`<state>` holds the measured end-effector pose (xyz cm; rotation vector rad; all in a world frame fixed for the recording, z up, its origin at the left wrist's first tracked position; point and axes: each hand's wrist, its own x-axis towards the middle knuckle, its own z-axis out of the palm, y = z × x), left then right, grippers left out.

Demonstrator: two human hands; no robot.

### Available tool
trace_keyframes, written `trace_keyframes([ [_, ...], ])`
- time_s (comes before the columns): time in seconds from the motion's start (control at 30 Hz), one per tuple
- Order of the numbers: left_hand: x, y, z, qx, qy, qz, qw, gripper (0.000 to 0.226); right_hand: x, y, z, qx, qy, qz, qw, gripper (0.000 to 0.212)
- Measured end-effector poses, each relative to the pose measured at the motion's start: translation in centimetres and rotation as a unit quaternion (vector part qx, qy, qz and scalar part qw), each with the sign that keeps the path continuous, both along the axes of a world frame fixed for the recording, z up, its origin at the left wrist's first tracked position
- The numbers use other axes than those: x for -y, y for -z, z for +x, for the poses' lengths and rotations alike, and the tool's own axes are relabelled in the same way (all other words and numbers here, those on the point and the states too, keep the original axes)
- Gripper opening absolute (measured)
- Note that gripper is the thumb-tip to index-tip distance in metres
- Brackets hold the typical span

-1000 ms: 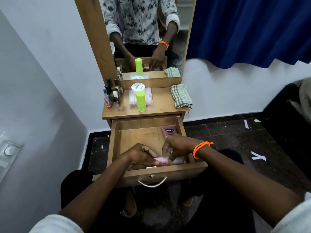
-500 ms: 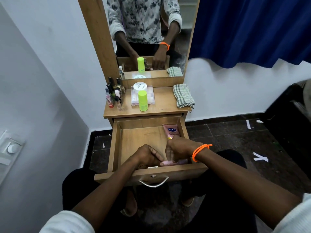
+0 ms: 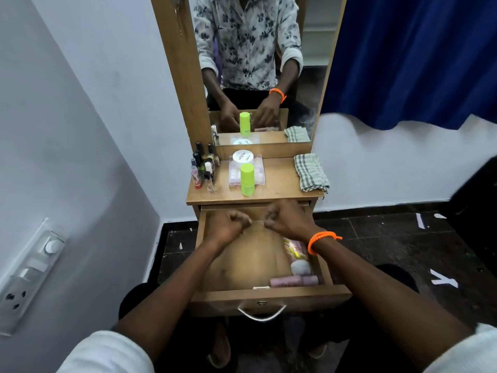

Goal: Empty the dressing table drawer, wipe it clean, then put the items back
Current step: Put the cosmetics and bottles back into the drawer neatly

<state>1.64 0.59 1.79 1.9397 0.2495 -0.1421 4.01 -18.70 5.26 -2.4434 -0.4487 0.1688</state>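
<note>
Steel, bent into a curved pull handle (image 3: 261,314), marks the near front of the open wooden drawer (image 3: 269,296), which stands pulled well out from under the table top. Just behind that front board a pale pink tube (image 3: 293,281) lies crosswise at the right, and beyond it along the right wall a pink tube with a white cap (image 3: 298,258) lies lengthwise; the rest of the drawer floor shows bare wood. Further in, both hands hover over the back half of the drawer: the left hand (image 3: 228,227) and the right hand (image 3: 285,222), the latter with an orange cord bracelet (image 3: 321,239) at its wrist, each have the fingers curled into a loose fist, and nothing can be seen held in either. On the wooden dressing table top (image 3: 279,184) beyond stand a lime green cylinder bottle (image 3: 247,180), a clear plastic box with a white round jar on it (image 3: 246,168), a cluster of small nail polish bottles (image 3: 203,168) and a folded checked cloth (image 3: 310,172). Whether things are going out or coming back is not plain from this; either way, each tube is best taken by its body, one at a time, and set so the drawer can slide shut without catching.
</note>
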Motion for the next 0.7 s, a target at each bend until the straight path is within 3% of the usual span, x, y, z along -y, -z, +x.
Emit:
trace_keyframes([
  [0.1,-0.7,-2.0,2.2,0.086,-0.090,0.005,0.992,0.007,-2.1,-1.4,2.0,0.053,0.093,0.090,0.990,0.002],
  [0.2,-0.6,-4.2,3.7,0.140,-0.116,0.023,0.983,0.023,-3.6,-2.0,4.0,0.068,0.147,0.145,0.976,0.019],
  [0.33,-0.2,-5.7,5.2,0.173,-0.070,0.058,0.981,0.044,-4.8,-2.4,5.8,0.102,0.138,0.132,0.976,0.046],
  [0.7,-1.9,-6.6,4.1,0.201,0.003,0.042,0.979,0.031,-4.9,-3.4,5.1,0.090,0.103,0.156,0.978,0.036],
])
